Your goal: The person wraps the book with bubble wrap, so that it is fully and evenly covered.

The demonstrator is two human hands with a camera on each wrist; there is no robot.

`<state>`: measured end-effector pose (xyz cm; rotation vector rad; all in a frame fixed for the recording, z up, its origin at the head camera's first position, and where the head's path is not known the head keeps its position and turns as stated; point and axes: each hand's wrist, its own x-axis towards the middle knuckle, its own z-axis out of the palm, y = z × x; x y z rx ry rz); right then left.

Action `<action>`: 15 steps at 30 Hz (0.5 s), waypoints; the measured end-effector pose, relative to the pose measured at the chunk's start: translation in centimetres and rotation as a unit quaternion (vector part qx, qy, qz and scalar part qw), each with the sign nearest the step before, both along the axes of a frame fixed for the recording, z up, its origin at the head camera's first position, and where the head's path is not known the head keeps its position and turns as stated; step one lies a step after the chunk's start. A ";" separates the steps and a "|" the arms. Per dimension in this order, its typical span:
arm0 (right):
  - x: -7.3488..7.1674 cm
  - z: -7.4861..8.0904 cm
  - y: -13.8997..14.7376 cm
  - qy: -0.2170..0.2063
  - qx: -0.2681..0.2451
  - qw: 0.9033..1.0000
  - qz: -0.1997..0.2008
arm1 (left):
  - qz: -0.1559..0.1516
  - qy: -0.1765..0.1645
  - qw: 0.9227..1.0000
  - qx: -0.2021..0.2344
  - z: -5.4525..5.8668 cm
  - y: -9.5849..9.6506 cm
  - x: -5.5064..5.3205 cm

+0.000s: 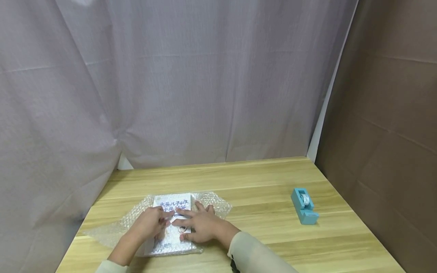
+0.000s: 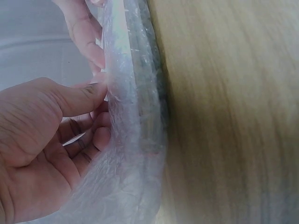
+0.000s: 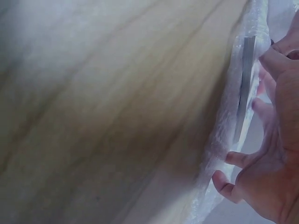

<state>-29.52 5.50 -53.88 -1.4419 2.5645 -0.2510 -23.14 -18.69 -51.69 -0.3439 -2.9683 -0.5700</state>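
Observation:
A book (image 1: 175, 200) with a white cover and blue lettering lies on the table inside clear bubble wrap (image 1: 218, 204). The wrap runs around the book's side in the left wrist view. My left hand (image 1: 149, 224) rests on the left half of the package, its thumb and bent fingers touching the top near the middle. From the right, my right hand (image 1: 202, 226) presses on the cover with spread fingers, fingertips close to those of the left. Both hands hide part of the cover. The book's edge (image 3: 245, 84) shows through the wrap in the right wrist view.
A blue tape dispenser (image 1: 304, 206) with a roll of tape stands on the right side of the wooden table (image 1: 259, 189). Loose bubble wrap spreads out left and right of the book. Grey curtain (image 1: 181, 94) hangs behind, brown cloth (image 1: 385, 132) at the right.

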 end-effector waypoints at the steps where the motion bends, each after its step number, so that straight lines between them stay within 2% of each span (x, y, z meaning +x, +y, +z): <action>1: 0.0 0.0 0.0 0.001 0.002 1.000 0.000 | -0.002 0.002 1.000 0.001 0.0 0.0 0.0; 8: 0.2 0.5 -0.2 0.000 0.015 1.000 -0.001 | -0.002 -0.008 1.000 0.010 0.0 -0.2 0.0; 15: 0.3 0.5 -0.3 0.008 0.023 1.000 -0.005 | -0.002 -0.003 1.000 0.004 -0.2 -0.2 -0.1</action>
